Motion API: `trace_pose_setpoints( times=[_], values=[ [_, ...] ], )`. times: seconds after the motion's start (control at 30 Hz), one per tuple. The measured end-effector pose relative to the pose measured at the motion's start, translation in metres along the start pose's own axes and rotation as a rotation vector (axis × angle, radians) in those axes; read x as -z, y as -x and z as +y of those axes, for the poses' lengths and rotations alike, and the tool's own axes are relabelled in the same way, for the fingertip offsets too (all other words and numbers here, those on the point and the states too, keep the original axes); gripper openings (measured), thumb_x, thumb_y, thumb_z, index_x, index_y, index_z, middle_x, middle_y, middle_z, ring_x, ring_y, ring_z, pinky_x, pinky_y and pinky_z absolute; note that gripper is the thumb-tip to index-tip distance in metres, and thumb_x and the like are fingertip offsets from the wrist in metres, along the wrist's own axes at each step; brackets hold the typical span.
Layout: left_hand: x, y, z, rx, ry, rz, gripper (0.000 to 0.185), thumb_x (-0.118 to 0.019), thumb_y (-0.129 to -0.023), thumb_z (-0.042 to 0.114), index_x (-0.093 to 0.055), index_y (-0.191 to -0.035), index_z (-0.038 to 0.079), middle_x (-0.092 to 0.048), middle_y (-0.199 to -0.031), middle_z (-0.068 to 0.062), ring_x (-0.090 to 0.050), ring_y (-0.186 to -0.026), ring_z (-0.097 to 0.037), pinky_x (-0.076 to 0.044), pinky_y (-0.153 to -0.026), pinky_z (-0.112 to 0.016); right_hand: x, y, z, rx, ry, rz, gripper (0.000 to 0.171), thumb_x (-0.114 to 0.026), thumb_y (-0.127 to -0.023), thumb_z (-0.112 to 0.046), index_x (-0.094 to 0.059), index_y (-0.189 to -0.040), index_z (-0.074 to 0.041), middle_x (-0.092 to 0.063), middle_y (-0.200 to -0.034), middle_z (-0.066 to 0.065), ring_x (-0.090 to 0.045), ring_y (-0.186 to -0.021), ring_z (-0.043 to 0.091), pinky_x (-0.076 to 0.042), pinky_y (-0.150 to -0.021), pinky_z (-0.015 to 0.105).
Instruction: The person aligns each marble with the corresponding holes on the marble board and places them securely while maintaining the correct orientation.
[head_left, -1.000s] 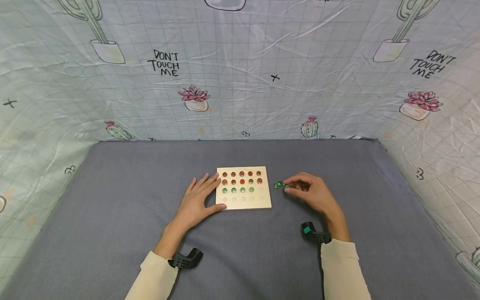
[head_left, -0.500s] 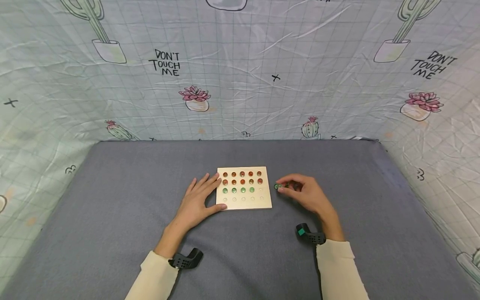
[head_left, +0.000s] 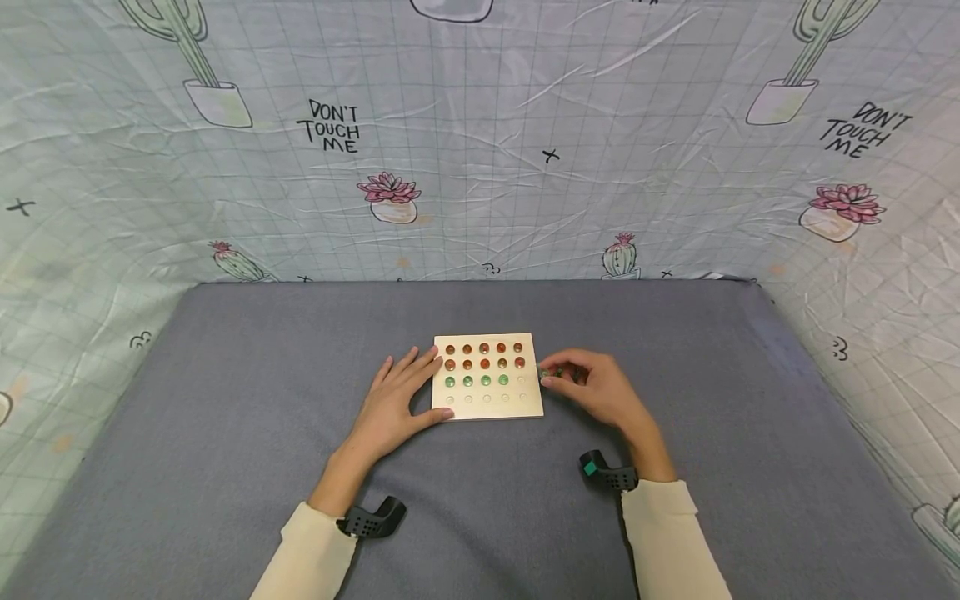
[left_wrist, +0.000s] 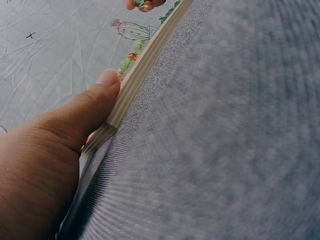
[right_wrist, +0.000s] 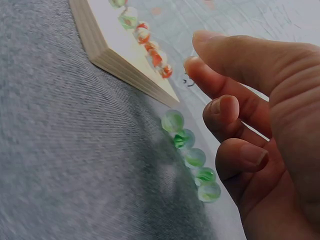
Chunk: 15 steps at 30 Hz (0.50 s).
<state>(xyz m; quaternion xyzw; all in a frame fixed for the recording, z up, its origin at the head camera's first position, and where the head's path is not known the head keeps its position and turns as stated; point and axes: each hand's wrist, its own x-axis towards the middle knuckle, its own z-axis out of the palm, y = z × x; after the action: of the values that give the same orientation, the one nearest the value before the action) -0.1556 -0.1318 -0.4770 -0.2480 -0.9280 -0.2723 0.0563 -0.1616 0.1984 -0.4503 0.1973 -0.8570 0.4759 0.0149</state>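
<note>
A pale wooden board [head_left: 495,408] lies on the table, its hollows laid out in rows. Red-orange marbles [head_left: 484,363] fill the two far rows; several green marbles [head_left: 468,381] sit in the row nearer me. Fingers spread, my left hand [head_left: 393,400] rests along the board's left edge, thumb on its near corner. At the right edge, my right hand [head_left: 596,387] pinches a green marble [left_wrist: 140,2] between thumb and forefinger; this marble is hidden in the right wrist view. Beneath that hand, several loose green marbles [right_wrist: 195,158] line up on the cloth.
Grey cloth [head_left: 300,333] covers the table. Behind it and at both sides hangs a pale curtain [head_left: 480,217] printed with cacti. Each wrist wears a black camera band, the left one [head_left: 372,518] and the right one [head_left: 609,472].
My right hand has moved left from the loose green marbles to the board's right edge, pinching one marble. The left hand has stayed in place on the board.
</note>
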Motion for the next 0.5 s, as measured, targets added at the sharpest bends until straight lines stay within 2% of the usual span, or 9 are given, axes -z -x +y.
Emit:
trace_pose_setpoints(
  times=[0.27, 0.5],
  values=[
    [0.0, 0.0, 0.0, -0.004, 0.007, 0.005, 0.081, -0.072, -0.081, 0.049, -0.042, -0.147, 0.013, -0.035, -0.152, -0.003, -0.024, -0.141, -0.028, -0.005, -0.116, -0.049, -0.008, -0.003, -0.001, 0.05, 0.004, 0.026, 0.018, -0.074, -0.086, -0.015, -0.074, -0.104, -0.014, -0.059, -0.074, -0.001, -0.046, -0.058, 0.016, -0.037, -0.048, 0.026],
    [-0.001, -0.001, -0.001, -0.001, -0.001, 0.001, 0.081, -0.072, -0.081, 0.05, -0.042, -0.147, 0.013, -0.035, -0.152, -0.002, -0.024, -0.142, -0.027, -0.005, -0.116, -0.048, -0.017, -0.007, -0.003, 0.046, 0.053, 0.036, 0.017, -0.076, -0.084, -0.013, -0.074, -0.101, -0.014, -0.057, -0.074, -0.004, -0.046, -0.058, 0.015, -0.037, -0.05, 0.026]
  ],
)
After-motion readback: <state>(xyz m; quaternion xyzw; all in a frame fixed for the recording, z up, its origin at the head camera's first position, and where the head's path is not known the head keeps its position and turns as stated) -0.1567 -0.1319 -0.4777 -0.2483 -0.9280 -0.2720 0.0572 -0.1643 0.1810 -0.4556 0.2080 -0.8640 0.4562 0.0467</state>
